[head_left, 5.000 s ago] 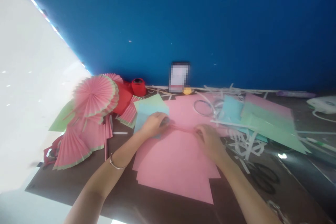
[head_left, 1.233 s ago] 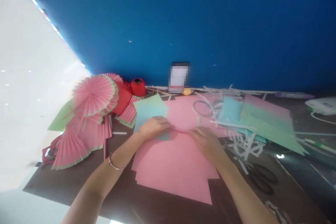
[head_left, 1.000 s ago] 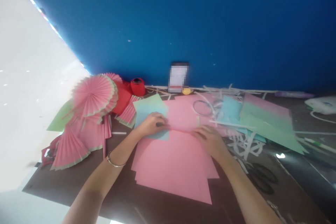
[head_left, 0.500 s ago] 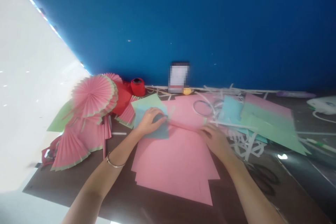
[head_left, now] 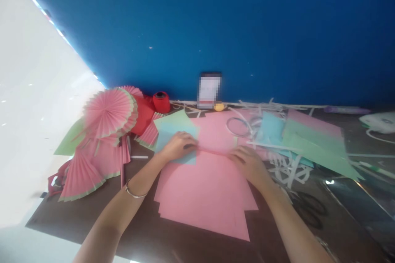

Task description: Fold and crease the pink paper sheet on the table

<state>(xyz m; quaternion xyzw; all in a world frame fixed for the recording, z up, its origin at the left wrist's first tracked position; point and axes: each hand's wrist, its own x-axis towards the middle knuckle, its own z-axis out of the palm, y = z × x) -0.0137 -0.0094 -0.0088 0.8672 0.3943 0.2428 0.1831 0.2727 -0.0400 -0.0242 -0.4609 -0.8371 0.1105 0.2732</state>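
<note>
Pink paper, matt and smooth, forms the narrow folded strip (head_left: pixel 212 151), a thin ridge slightly deeper in tone than the sheets around it, running left to right across the middle of the table (head_left: pixel 140 222). Blur softens its edges, so the number of folds cannot be told. The left hand (head_left: pixel 179 146) pinches the strip's left end, thumb against curled fingers; the right hand (head_left: pixel 247 164) pinches its right end, fingers bunched together. On the near side lie flat pink sheets (head_left: pixel 205 197), their corners unevenly stacked. A pale blue sheet (head_left: pixel 165 130) lies beneath the left hand, and a small pale green patch (head_left: pixel 235 141) shows just beyond the strip near its right end. Far left, pleated pink fans (head_left: pixel 106 113) with pale green rims lie heaped; white paper strips (head_left: pixel 290 170) tangle to the right of the right hand
</note>
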